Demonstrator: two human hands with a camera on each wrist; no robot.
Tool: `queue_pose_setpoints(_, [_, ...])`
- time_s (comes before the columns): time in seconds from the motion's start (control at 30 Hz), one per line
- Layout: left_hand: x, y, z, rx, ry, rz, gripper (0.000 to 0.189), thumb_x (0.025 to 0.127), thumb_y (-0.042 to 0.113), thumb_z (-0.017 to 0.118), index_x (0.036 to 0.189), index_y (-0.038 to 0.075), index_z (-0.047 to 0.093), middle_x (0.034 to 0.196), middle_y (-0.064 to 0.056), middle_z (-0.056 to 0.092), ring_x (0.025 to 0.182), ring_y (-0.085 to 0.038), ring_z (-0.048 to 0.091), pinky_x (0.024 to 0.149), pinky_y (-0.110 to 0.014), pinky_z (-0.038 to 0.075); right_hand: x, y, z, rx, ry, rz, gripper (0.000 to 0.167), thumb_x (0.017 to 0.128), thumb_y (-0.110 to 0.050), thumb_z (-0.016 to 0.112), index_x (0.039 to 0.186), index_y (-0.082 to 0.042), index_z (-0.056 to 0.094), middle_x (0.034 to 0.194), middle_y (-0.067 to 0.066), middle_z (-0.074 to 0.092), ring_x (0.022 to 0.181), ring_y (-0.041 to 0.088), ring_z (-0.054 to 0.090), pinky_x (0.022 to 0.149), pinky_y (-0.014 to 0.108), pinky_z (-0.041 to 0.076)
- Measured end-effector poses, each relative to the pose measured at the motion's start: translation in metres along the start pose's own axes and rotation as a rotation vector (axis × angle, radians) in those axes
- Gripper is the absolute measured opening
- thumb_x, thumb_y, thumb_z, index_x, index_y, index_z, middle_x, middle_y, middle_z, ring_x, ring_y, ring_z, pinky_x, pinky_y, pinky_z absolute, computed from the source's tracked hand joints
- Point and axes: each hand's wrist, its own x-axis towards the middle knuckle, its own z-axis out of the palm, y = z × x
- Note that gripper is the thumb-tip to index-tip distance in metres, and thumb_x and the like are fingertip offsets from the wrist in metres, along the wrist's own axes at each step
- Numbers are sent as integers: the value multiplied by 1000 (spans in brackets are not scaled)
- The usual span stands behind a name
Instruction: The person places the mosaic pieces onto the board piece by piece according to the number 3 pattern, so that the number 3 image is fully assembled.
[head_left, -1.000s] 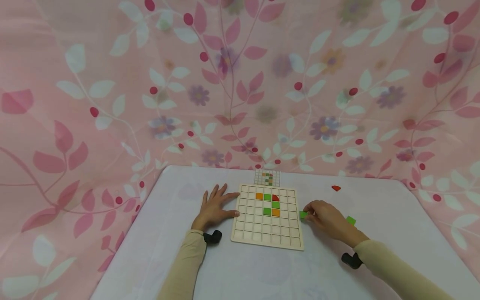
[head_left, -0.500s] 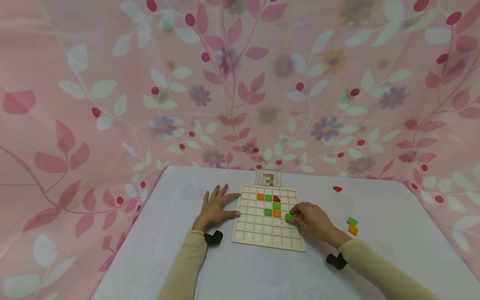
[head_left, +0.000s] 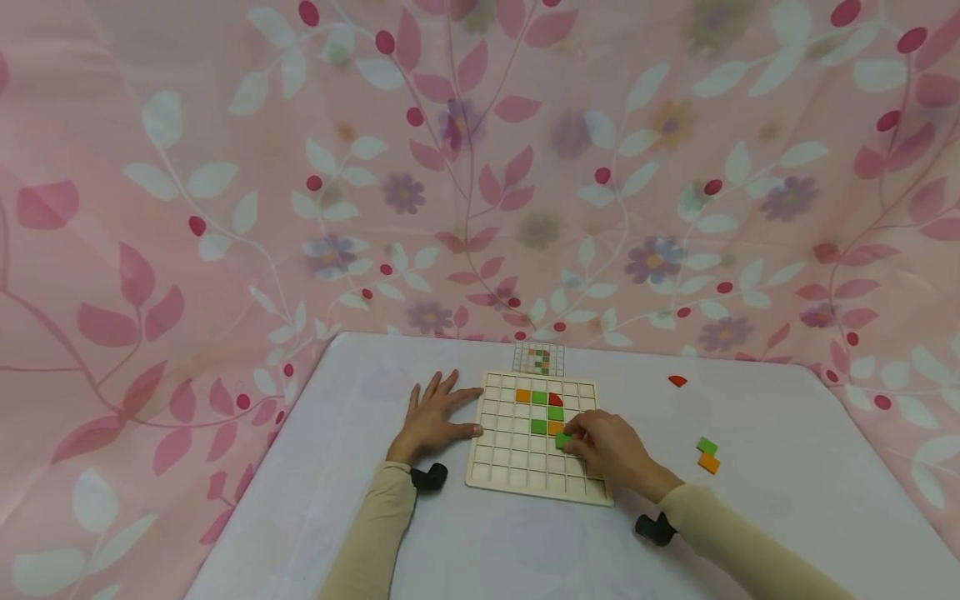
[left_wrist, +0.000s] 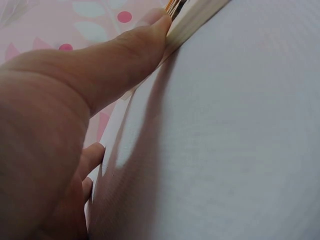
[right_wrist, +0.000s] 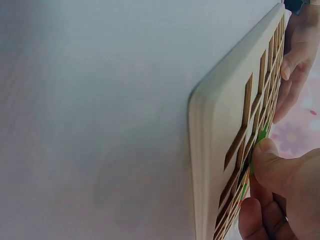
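A wooden grid board [head_left: 510, 458] lies on the white table, with orange, green and red tiles set in some of its squares. My right hand [head_left: 611, 446] pinches a green square tile [head_left: 562, 441] between thumb and fingertips, just below the orange tile [head_left: 555, 427] on the board. In the right wrist view the thumb [right_wrist: 272, 165] presses against the green tile close to the grid; whether it sits in a square cannot be seen. At the board's left edge my left hand [head_left: 431, 423] rests with fingers spread, thumb and index finger touching the rim.
Behind the board lies a small pattern card [head_left: 538, 358] with a printed grid. To the right are a red quarter-round tile [head_left: 678, 381], a loose green tile [head_left: 707, 446] and an orange tile [head_left: 708, 463]. A floral curtain [head_left: 480, 167] hangs behind the table.
My right hand has carried the green tile leftward from beside the board's right edge to a spot below the orange tile. The left hand has stayed at the rim.
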Motion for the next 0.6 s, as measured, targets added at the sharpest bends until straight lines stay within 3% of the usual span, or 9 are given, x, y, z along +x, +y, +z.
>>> queue_pose_setpoints(0.4, [-2, 0, -1, 6, 1, 12, 71, 88, 53, 83, 152, 34, 59, 177, -13, 25, 166, -42, 7, 126, -74, -3, 2, -7, 7, -12, 34, -51, 19, 85, -26, 91, 99, -17, 83, 83, -13, 67, 76, 6, 53, 74, 25, 50])
queue_pose_setpoints(0.6, [-1, 0, -1, 1, 4, 14, 71, 88, 53, 83, 152, 34, 60, 177, -13, 24, 166, -42, 7, 126, -74, -3, 5, -6, 4, 0, 5, -82, 17, 85, -26, 91, 98, -17, 84, 84, -14, 71, 77, 4, 55, 78, 27, 51])
